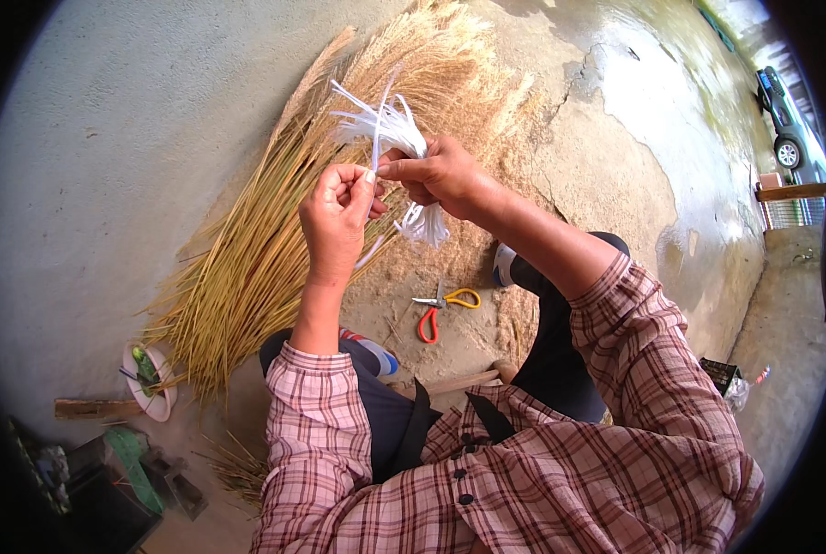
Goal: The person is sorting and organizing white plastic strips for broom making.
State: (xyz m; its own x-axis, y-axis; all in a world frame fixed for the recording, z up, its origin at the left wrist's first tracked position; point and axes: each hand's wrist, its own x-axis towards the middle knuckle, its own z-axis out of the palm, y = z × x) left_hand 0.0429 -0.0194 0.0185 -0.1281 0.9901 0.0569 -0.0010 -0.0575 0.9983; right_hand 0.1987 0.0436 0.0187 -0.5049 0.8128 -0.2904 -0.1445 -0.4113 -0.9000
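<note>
My right hand (435,174) grips a bundle of white plastic strips (393,130), whose ends fan out above and below the fist. Between the thumb and fingers of my left hand (345,197) is pinched a single white strip (377,142), which rises past the bundle. The fingertips of both hands meet around that strip. Beneath them lies a large heap of dry grass stalks (246,263) with feathery seed heads (447,52) towards the top. Scissors (440,301) with one red and one yellow handle lie spread on the ground between my feet.
A wooden handle (461,381) lies close before my lap. At the lower left are a pale dish (163,398) holding a green vegetable (143,363), a wood piece (97,408) and green mesh (132,464). A black crate (719,374) stands at right; a car (794,131) is farther off.
</note>
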